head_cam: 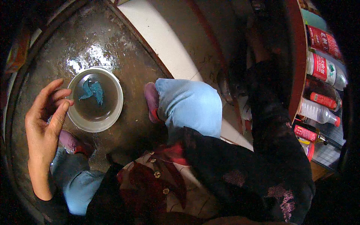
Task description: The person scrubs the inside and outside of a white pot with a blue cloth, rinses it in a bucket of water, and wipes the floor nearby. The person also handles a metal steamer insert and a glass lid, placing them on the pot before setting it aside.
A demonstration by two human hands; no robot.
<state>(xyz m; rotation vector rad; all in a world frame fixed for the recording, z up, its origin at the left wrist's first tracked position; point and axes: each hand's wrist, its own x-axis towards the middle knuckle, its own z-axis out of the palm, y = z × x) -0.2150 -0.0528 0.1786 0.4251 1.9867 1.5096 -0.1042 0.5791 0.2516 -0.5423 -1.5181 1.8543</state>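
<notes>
A round, pale bucket (120,109) of murky water stands on the wet, dark floor before me. A blue-green piece, seemingly cloth or thin plastic, lies in the water (95,91). Beside the bucket's left rim is my left hand (46,115), its fingers half curled and the thumb near them. Nothing shows between those fingers. My right arm stretches away to the upper right in a black sleeve with pinkish embroidery. In deep shadow beyond the cuff, my right hand (256,45) is only faintly visible; what it touches is hidden.
My knees in light blue trousers (194,107) and purple shoes (152,101) flank the bucket. A shelf at right holds several bottles, among them a clear plastic bottle (317,111) with a red cap. A white ledge (157,31) borders the dark floor (132,56).
</notes>
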